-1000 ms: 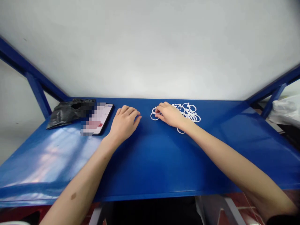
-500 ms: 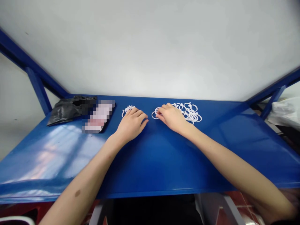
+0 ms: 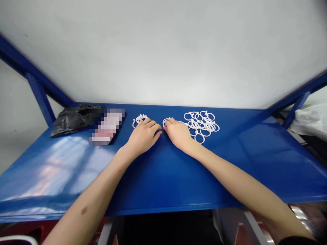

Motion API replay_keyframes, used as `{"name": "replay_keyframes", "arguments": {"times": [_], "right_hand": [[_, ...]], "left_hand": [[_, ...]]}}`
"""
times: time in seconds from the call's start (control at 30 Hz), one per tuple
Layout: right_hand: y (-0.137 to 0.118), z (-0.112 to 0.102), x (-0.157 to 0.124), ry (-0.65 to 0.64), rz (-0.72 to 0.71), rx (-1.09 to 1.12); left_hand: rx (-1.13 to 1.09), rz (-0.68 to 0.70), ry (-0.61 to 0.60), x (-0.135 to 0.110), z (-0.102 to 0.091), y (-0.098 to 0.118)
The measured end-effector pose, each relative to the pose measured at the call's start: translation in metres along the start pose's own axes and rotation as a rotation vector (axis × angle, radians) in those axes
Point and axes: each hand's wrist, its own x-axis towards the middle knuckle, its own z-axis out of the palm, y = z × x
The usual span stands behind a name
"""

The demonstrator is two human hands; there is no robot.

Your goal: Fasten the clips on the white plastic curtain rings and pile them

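Note:
My left hand (image 3: 143, 136) rests on the table, palm down, thumb a little apart from the bent fingers, with nothing visible between them. Just behind its knuckles lies a small bunch of white curtain rings (image 3: 140, 119), partly covered by the hand. My right hand (image 3: 179, 134) is close beside it, fingertips closed on a white curtain ring (image 3: 165, 121) that sticks out past them to the left. To the right of this hand spreads a loose pile of white curtain rings (image 3: 204, 125) with small knobs, several of them overlapping; the wrist and hand hide some.
The blue table (image 3: 158, 180) meets a pale wall behind. A black plastic bag (image 3: 73, 119) lies at the left, with a blurred-out phone-like object (image 3: 108, 126) next to it. Blue frame bars stand at both sides. A white plastic bag (image 3: 311, 120) sits beyond the right edge.
My right hand has moved left, away from the pile toward my left hand, bringing a ring along. More of the pile is uncovered. The left hand has hardly moved.

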Motion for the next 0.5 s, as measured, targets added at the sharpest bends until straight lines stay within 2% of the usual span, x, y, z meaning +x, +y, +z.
{"name": "replay_keyframes", "arguments": {"times": [0.1,0.2,0.33,0.43,0.5], "right_hand": [[0.006,0.004,-0.010,0.053,-0.110,0.010],[0.017,0.005,-0.024,0.089,-0.233,0.042],[0.033,0.006,-0.047,0.168,-0.386,0.050],[0.042,0.007,-0.063,0.246,-0.443,0.009],[0.045,0.007,-0.071,0.283,-0.467,-0.007]], "left_hand": [[-0.046,-0.014,0.062,0.000,0.000,0.004],[-0.144,0.045,0.104,0.000,0.003,0.013],[-0.210,0.167,0.003,-0.002,0.009,0.029],[-0.161,0.239,-0.065,-0.002,0.011,0.039],[-0.111,0.290,-0.063,-0.003,0.012,0.044]]}}
